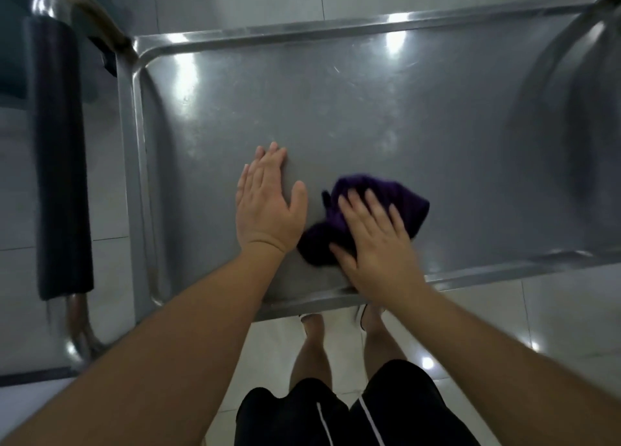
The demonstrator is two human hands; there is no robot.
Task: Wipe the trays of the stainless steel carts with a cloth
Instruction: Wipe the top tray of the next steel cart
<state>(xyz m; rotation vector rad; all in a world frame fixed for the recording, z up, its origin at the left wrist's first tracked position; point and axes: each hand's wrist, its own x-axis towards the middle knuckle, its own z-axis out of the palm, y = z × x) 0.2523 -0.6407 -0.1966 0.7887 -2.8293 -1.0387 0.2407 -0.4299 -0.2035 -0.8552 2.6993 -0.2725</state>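
On the top tray (336, 109) of the steel cart, wiping looks under way near the front rim. The right hand (376, 240) lies flat, fingers spread, pressing a bunched purple cloth (396, 193) against the metal. The left hand (265, 203) rests open and empty just beside it (likely bracing). Next, I judge, the cloth must sweep outward toward the smudged far side and corners.
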